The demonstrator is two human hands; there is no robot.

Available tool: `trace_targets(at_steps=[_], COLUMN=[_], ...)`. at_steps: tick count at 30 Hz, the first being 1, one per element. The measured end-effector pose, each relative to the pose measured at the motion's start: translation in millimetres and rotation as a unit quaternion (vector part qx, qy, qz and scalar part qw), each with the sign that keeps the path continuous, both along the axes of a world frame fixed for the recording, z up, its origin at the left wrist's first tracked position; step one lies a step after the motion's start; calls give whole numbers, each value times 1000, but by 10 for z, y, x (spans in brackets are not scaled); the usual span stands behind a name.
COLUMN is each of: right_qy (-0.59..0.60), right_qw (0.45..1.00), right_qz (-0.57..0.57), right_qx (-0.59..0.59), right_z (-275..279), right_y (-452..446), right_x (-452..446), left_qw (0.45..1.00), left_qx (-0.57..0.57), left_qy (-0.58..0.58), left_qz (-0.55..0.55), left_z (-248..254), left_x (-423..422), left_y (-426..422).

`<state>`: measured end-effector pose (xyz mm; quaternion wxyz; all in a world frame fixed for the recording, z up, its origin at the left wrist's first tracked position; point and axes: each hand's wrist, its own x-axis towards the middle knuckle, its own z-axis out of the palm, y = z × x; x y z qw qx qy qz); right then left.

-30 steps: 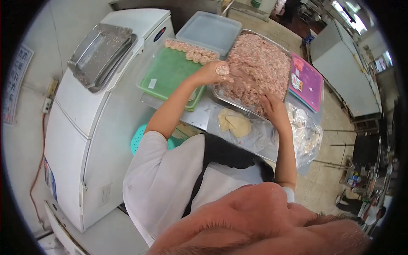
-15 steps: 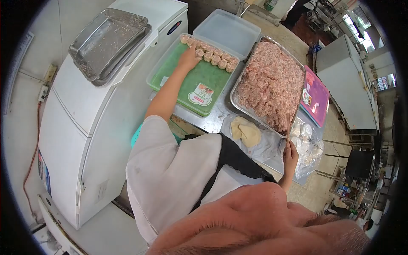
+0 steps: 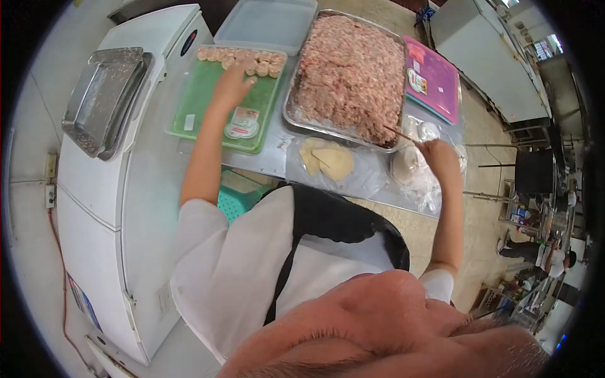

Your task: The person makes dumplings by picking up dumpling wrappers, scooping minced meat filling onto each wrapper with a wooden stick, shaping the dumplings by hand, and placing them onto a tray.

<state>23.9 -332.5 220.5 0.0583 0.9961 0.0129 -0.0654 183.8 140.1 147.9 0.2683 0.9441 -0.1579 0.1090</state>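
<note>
My left hand [image 3: 232, 87] is over the green tray [image 3: 208, 94], its fingers at a row of small meat-filled dumplings [image 3: 261, 65] along the far edge. Its thumb stands apart from the fingers, and no item shows in it. My right hand [image 3: 440, 156] is closed around a thin brown stick [image 3: 398, 131], whose far end touches the minced meat [image 3: 353, 69] at the near right corner of a metal tray [image 3: 288, 112]. Round dough wrappers [image 3: 333, 161] lie on plastic in front of that tray. White items in a plastic bag [image 3: 413, 169] are beneath my right forearm and hand.
A clear lid or container [image 3: 268, 24] lies behind the green tray. Right of the meat is a purple lid [image 3: 435, 79]. Stacked metal trays [image 3: 104, 101] sit on a white freezer [image 3: 94, 183] at the left. A turquoise stool [image 3: 234, 200] is below the table.
My left hand went from the meat, with a dumpling, to the dumpling row and is now empty and farther along it. My right hand has left the tray's corner and holds the stick against the meat.
</note>
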Motion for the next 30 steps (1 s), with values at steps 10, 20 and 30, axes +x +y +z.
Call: trace_targets(at_steps=[10, 20, 30], right_qy=[-74, -41, -82], right_qw=[981, 945, 939], right_qz=[176, 322, 334], right_qx=[-39, -35, -25], right_z=[-693, -593, -796], right_y=[130, -6, 175], right_x=[229, 194, 244], left_qw=[956, 971, 628], left_qx=[-146, -211, -739], left_qy=[85, 88, 239], left_qz=[-240, -76, 51], left_z=[-756, -1097, -785], left_x=[-1589, -1672, -1482], left_y=[-1728, -1687, -1524])
